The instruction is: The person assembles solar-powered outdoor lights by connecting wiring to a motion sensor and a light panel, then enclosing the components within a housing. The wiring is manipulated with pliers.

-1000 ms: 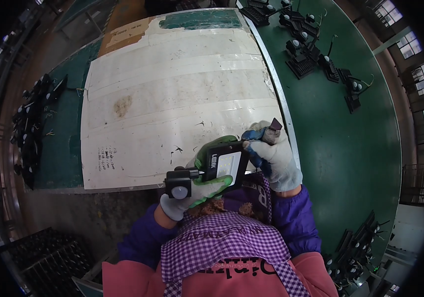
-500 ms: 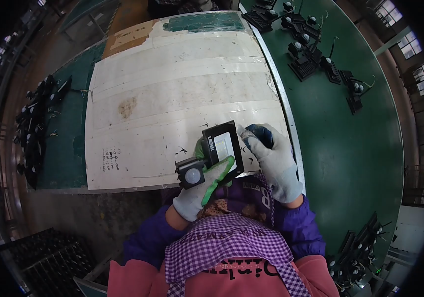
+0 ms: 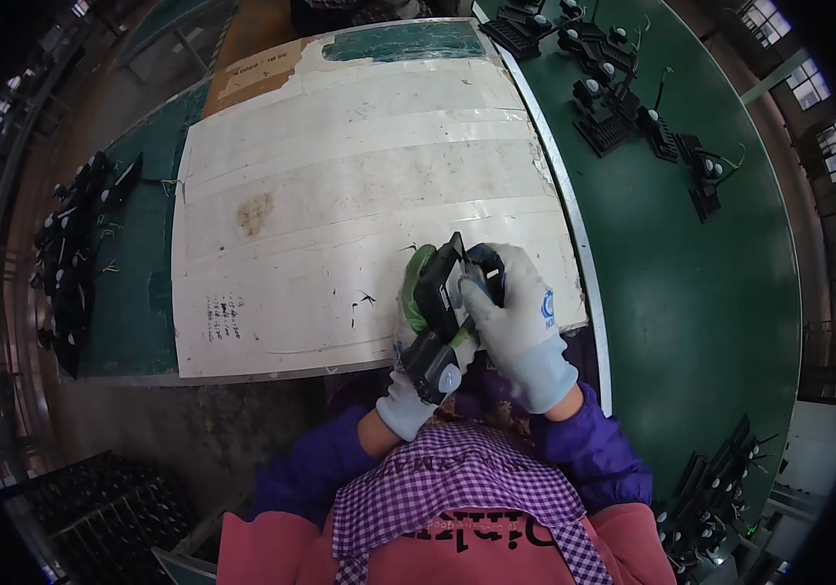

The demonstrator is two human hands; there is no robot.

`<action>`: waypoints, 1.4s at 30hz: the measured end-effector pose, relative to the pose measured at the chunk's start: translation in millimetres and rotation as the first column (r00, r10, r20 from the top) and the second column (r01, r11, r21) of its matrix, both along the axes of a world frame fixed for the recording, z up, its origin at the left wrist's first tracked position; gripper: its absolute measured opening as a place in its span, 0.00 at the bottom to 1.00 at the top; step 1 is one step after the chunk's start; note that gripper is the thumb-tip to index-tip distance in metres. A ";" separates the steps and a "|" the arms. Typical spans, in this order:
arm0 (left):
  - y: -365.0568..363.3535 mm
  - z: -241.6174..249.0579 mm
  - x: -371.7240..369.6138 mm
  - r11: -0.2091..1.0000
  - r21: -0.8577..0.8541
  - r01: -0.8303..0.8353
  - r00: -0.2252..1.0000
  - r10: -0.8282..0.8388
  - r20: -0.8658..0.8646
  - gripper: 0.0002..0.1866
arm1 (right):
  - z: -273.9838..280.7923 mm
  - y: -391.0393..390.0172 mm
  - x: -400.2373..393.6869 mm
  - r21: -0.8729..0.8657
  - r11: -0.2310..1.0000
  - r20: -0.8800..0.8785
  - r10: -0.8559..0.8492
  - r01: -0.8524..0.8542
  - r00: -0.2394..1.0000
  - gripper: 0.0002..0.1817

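Head view — left hand point(image 3: 416, 302) grips the black lamp point(image 3: 440, 292); right touches it.

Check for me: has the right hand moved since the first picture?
Yes. Judged against the metal strip, the right hand has moved left, away from it and closer in over the lamp.

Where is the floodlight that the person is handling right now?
In the head view, the black floodlight is held in the left hand, with the right hand at its front, by the near right corner of the white-covered worktop.
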State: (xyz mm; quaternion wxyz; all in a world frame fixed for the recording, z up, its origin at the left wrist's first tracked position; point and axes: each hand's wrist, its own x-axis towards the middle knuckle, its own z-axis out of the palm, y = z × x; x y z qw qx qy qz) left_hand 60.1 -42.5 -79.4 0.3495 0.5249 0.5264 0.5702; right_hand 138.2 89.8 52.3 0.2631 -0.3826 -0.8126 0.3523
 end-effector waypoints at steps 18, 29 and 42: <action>24.6 47.8 9.1 0.992 -0.088 -0.092 0.813 0.126 0.568 0.29 | 17.4 -16.9 -8.9 0.049 0.999 -0.007 0.020 -0.020 1.000 0.16; 38.0 60.2 11.2 0.976 -0.061 -0.211 0.835 0.212 0.507 0.33 | 21.0 -17.4 -8.4 0.116 0.993 0.089 0.008 -0.018 0.996 0.16; 36.1 28.8 15.1 0.973 -0.047 -0.226 0.925 0.230 0.302 0.32 | 27.5 -18.1 -12.3 0.159 0.986 0.219 0.002 -0.038 0.976 0.17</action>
